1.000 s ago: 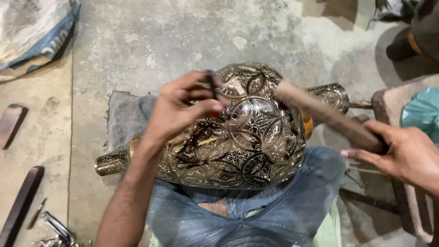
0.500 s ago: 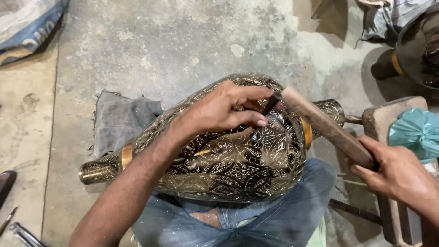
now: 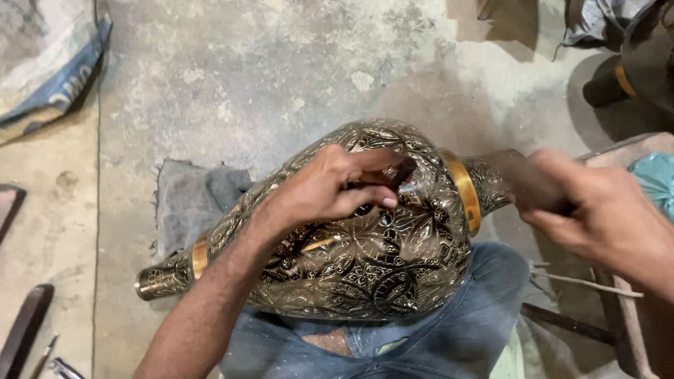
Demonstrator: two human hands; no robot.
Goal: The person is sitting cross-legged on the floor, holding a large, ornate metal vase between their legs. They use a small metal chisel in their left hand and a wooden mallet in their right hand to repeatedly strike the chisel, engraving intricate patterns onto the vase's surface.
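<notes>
Brass vase, engraved, on its side at frame centre across denim lap and grey cloth; left hand closed round a small dark tool against it; right hand, centre right, blurred, closed on something indistinct.

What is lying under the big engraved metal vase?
A grey cloth on the concrete floor and the person's jeans-clad lap show beneath the vase; the contact area is hidden.
</notes>
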